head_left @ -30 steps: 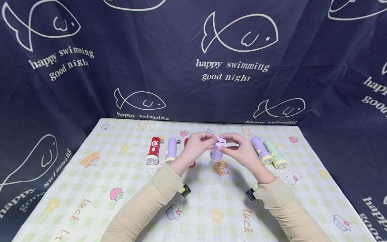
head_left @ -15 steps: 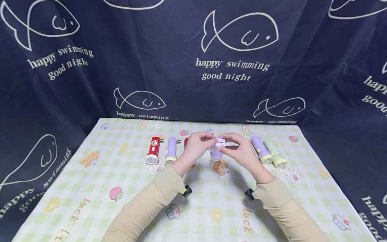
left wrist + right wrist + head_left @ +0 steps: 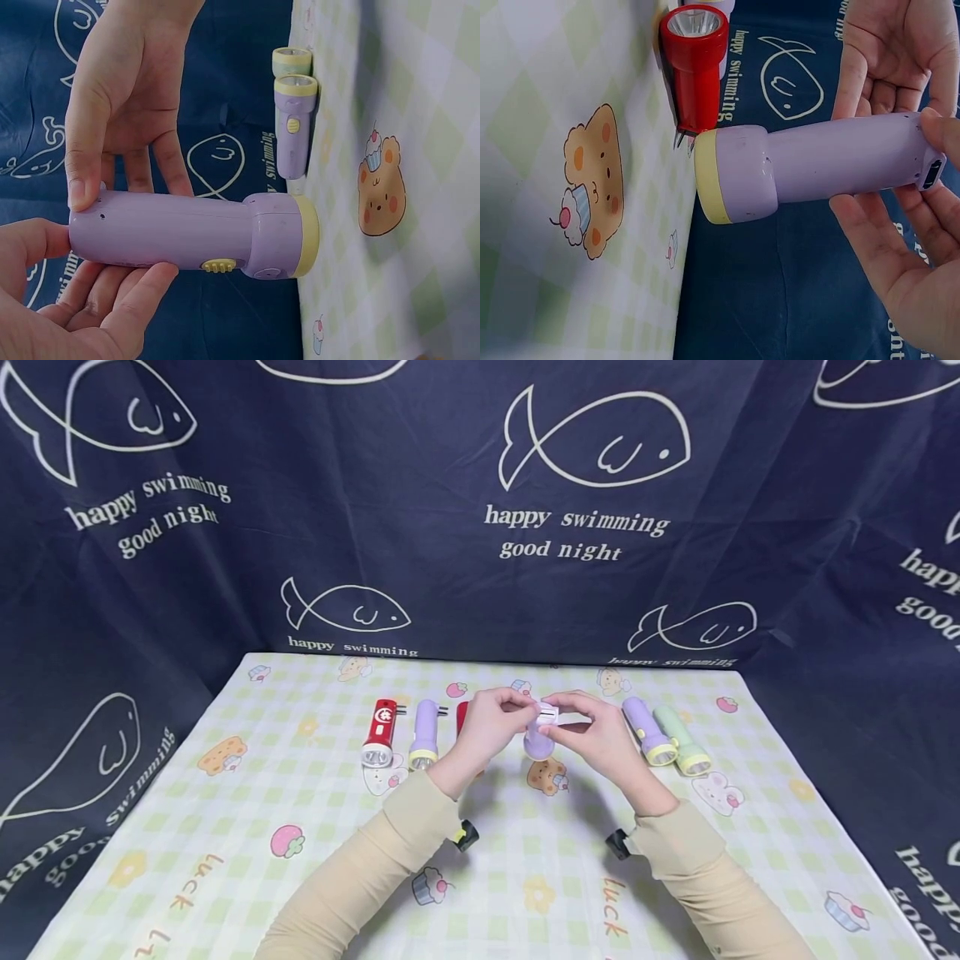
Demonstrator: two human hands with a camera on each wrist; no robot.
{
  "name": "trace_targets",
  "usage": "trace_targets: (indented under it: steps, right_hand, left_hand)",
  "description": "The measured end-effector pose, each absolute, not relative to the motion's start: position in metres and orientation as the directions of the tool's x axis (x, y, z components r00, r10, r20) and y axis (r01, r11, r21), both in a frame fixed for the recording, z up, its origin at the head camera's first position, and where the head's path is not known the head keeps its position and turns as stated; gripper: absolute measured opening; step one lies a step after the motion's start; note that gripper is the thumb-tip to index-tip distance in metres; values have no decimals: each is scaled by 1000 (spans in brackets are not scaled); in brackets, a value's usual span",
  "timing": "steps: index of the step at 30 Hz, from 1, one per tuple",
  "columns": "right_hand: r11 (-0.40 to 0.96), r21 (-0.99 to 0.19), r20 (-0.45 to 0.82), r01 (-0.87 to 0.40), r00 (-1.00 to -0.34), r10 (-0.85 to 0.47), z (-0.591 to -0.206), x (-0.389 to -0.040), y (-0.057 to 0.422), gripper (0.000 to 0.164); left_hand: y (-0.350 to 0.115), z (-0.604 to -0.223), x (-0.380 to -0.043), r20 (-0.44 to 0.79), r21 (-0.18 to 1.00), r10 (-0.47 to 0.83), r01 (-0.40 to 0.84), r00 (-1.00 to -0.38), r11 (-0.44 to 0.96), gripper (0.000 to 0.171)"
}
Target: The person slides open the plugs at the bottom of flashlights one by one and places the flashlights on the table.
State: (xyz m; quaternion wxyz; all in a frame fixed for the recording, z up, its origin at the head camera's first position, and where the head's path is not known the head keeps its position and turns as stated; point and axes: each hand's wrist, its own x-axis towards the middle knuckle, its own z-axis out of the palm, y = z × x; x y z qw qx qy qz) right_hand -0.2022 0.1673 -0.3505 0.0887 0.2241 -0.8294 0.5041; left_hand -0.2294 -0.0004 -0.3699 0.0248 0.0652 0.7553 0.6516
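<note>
The person's left hand (image 3: 489, 720) and right hand (image 3: 598, 728) both have their fingers (image 3: 154, 289) pinched on a pale purple plastic flashlight with a yellow rim (image 3: 169, 229), near its tail; it points lens-down between them, over the green-and-white checked surface (image 3: 225, 814). Leftward lie a red flashlight with a silvery head (image 3: 381, 727), a purple-and-yellow flashlight (image 3: 425, 731) and a plain red flashlight (image 3: 696, 82); rightward, a second purple-and-yellow flashlight (image 3: 645, 729) beside a mint-green one (image 3: 681, 739).

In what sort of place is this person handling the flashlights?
Probably a small staged tabletop set, perhaps for recording: dark blue fish-print fabric hangs behind and on both sides, a checked tablecloth with cartoon prints is spread out, and several flashlights lie on it.
</note>
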Motion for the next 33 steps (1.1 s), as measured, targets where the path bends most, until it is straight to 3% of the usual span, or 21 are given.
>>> trace_targets:
  steps: [33]
  right_hand:
    - [393, -784, 389, -480, -874, -291, -350, -201, 166, 33]
  left_hand:
    - [0, -370, -229, 98, 949, 114, 127, -989, 289, 20]
